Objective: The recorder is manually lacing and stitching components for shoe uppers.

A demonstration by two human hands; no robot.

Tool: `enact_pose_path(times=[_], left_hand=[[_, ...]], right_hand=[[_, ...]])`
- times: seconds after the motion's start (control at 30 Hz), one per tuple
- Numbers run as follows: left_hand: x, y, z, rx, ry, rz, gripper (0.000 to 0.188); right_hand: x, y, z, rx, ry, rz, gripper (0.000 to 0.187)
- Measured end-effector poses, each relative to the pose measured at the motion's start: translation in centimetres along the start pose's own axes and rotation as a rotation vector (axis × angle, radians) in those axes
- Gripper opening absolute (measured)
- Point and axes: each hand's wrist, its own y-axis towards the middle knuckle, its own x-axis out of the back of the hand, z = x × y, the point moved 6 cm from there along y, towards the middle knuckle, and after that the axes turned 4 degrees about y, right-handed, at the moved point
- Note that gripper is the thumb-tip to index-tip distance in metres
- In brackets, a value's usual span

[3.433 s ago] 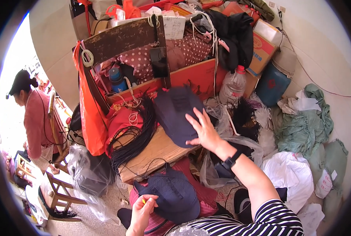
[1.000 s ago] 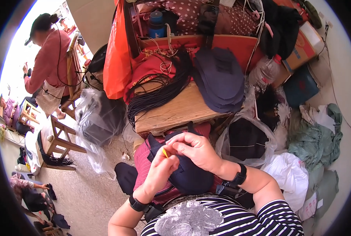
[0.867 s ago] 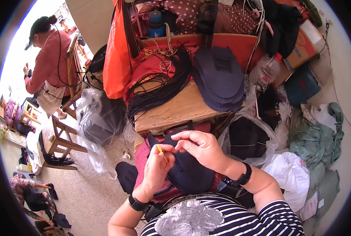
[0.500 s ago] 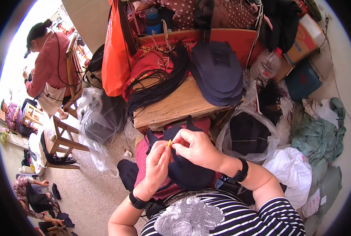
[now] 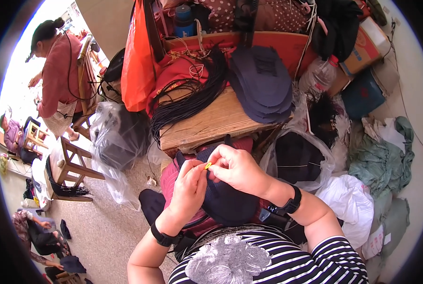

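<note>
My left hand [image 5: 190, 184] and my right hand [image 5: 235, 169] meet over my lap, fingertips pinched together. Between them is a small yellow loop-shaped piece [image 5: 207, 165]; its exact kind is too small to tell. Below the hands a dark navy fabric piece [image 5: 230, 208] with a textured surface lies across my lap, partly covered by my fingers. Just beyond stands a wooden bench [image 5: 202, 125]. On it lie a bundle of thin black cords [image 5: 192, 102] and a stack of navy rounded flat pieces [image 5: 263, 90].
A clear bag with dark material [image 5: 299, 156] stands right of the bench, near a white plastic bag [image 5: 346, 203] and green cloth [image 5: 382, 151]. Left are another clear bag [image 5: 117, 137], an orange bag [image 5: 138, 66] and a wooden stool [image 5: 74, 165]. Other people sit farther left.
The yellow piece has turned from a narrow upright strip into a tilted loop shape between my fingertips. Both hands have shifted slightly. The person at far left has moved their arms.
</note>
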Motion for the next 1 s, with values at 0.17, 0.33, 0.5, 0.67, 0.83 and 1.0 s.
enact_pose_path(times=[0.17, 0.33, 0.5, 0.67, 0.83, 1.0], left_hand=[[-0.2, -0.2, 0.6, 0.015, -0.053, 0.049, 0.014], [0.1, -0.1, 0.6, 0.018, -0.048, 0.056, 0.017], [-0.6, -1.1, 2.3, 0.284, -0.357, 0.02, 0.019], [-1.0, -1.5, 2.9, 0.354, -0.545, 0.022, 0.021], [-1.5, -1.6, 2.7, 0.347, -0.535, 0.039, 0.021], [-1.7, -1.1, 2.5, 0.349, -0.494, 0.04, 0.019]], right_hand=[[-0.7, -0.2, 1.0, 0.063, -0.088, 0.031, 0.016], [-0.5, -0.7, 1.5, 0.204, -0.195, -0.048, 0.017], [-0.3, -0.8, 1.9, 0.224, -0.242, -0.108, 0.019], [-0.1, -0.5, 1.8, 0.176, -0.072, -0.076, 0.008], [0.1, -0.2, 1.4, 0.127, -0.172, -0.076, 0.006], [-0.1, 0.1, 1.6, 0.143, -0.175, -0.142, 0.011]])
